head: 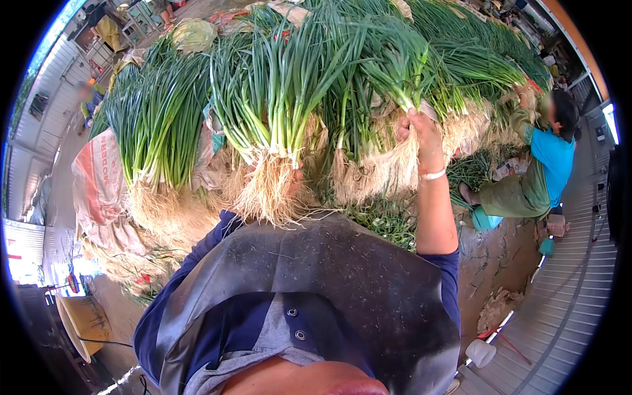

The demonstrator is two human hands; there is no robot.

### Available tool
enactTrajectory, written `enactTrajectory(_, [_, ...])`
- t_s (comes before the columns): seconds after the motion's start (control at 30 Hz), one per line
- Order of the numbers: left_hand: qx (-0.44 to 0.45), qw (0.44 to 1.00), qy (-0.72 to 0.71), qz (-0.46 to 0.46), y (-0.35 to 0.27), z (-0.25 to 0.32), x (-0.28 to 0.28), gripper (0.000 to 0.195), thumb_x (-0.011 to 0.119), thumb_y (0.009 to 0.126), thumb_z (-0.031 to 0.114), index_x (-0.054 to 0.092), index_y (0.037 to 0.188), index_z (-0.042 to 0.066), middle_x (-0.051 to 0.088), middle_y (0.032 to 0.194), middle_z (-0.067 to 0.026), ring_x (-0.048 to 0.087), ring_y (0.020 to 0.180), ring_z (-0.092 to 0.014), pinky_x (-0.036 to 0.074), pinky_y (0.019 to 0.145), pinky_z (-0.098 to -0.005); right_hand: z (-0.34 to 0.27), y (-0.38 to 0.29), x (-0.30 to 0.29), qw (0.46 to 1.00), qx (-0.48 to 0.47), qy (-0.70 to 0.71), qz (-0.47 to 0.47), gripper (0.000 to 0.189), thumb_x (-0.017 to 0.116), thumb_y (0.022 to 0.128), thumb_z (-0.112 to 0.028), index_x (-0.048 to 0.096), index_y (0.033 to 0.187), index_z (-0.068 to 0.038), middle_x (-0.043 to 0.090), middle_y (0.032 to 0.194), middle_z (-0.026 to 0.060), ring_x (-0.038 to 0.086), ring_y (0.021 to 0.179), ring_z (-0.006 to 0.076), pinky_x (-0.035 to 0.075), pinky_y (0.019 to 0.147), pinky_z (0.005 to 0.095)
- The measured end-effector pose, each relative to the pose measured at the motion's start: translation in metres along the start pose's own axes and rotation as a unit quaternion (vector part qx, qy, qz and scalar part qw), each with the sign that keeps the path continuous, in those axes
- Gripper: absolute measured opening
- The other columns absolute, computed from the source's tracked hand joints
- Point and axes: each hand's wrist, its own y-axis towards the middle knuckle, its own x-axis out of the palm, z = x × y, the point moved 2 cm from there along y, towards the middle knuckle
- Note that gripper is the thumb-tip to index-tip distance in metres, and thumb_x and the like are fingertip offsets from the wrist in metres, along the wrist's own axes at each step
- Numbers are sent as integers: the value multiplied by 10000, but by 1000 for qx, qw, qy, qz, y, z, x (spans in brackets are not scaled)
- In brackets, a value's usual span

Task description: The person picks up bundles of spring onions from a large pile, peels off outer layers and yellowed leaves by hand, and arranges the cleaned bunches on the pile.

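A bunch of green onions [284,118] stands upright before my chest, its long pale roots hanging over my apron. Behind those roots my left hand [296,178] is mostly hidden, with only bits of fingers showing around the bunch's base. To the right, my right hand [418,129] grips a smaller bundle of green onions [406,96] just above its roots, leaves pointing up and away. Under and beside that hand lie more rooted onions of the pile. Another thick row of green onions [158,128] rests at the left, roots towards me.
A large heap of green onions [474,34] spreads across the far side. A woven sack [98,182] lies at the left. At the right a person in a blue shirt [554,148] handles onions near a teal container [485,218]. A yellow tub [85,326] is at the lower left.
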Motion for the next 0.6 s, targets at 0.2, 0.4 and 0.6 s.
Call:
enactTrajectory(0.2, [25, 979, 118, 165, 29, -24, 40, 691, 436, 909, 565, 362, 1396, 81, 387, 1426, -155, 421, 1266, -361, 361, 1056, -487, 153, -38, 23, 984, 94, -142, 40, 484, 645, 881, -225, 438, 1228, 42, 590, 1048, 110, 552, 960, 159, 465, 838, 337])
enactTrajectory(0.4, [56, 942, 217, 251, 3, -6, 0, 679, 406, 919, 564, 357, 1399, 87, 373, 1432, -149, 397, 1286, -340, 337, 1072, -477, 176, -9, 31, 978, 194, -72, 34, 391, 570, 900, -452, 523, 984, -73, 546, 789, 22, 503, 639, 147, 432, 591, 285])
enactTrajectory(0.6, [52, 918, 278, 277, 2, -8, -17, 668, 375, 929, 564, 353, 1402, 93, 359, 1439, -143, 374, 1306, -319, 314, 1088, -467, 131, -15, 25, 912, 22, -409, 23, 222, 518, 933, -243, 540, 884, -27, 605, 649, 72, 542, 498, 140, 434, 469, 269])
